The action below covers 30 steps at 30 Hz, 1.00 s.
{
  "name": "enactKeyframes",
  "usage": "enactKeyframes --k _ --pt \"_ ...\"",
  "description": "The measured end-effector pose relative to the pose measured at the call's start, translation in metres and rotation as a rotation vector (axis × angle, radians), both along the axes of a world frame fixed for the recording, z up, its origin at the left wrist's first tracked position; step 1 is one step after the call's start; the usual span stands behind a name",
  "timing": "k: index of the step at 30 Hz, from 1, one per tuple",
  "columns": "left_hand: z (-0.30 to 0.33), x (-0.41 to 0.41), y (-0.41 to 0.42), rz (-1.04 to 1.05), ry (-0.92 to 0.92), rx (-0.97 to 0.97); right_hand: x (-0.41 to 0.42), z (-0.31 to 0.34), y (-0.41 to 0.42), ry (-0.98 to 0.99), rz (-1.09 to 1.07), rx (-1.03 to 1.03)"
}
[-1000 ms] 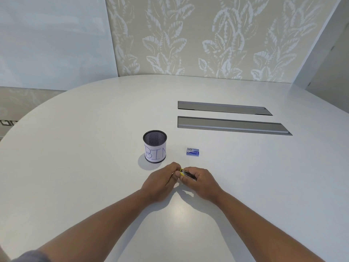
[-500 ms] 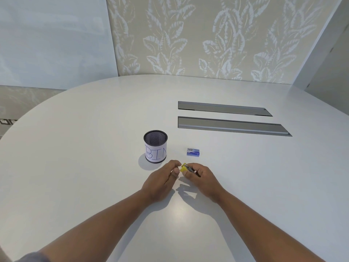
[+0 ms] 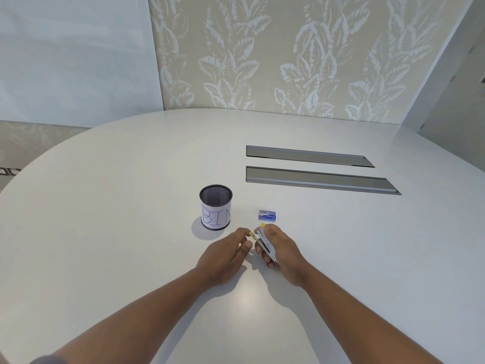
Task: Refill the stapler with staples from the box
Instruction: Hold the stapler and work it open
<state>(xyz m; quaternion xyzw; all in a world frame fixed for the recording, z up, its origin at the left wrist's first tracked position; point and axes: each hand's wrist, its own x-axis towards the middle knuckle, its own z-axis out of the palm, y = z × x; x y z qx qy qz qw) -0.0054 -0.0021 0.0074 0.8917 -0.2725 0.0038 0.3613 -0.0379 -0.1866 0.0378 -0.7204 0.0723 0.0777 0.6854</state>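
Note:
A small stapler (image 3: 264, 241) with yellow ends and a dark metal body sits between my hands, just above the white table (image 3: 118, 232). My right hand (image 3: 282, 252) grips its body, with the front end tilted up and away from me. My left hand (image 3: 224, 256) pinches the yellow tip at its near-left end. The stapler looks spread apart at the front; its inside is too small to make out. A little blue staple box (image 3: 267, 215) lies shut on the table, just beyond my right hand.
A black mesh cup (image 3: 215, 207) with a paper label reading "BIN" stands left of the box, behind my left hand. Two long grey cable slots (image 3: 315, 179) are set into the table farther back on the right. A leaf-patterned wall rises behind.
My right hand has turned and lifted the stapler's front end. The two yellow ends have come apart. My left hand stays on the near tip.

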Motion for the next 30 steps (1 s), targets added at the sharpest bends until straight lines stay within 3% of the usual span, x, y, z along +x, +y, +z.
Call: enactKeyframes --k 13,20,24,30 --pt "0.002 0.005 -0.001 0.041 0.074 0.008 -0.004 -0.005 0.003 -0.035 0.054 -0.112" --pt "0.014 0.011 -0.020 0.152 0.291 -0.072 -0.004 -0.009 0.006 -0.120 0.028 -0.115" --pt "0.017 0.010 -0.029 0.172 0.320 -0.065 -0.001 -0.011 0.008 -0.187 -0.022 -0.216" --pt "0.018 0.014 -0.034 0.154 0.261 0.102 0.002 -0.024 0.004 -0.345 -0.096 -0.439"
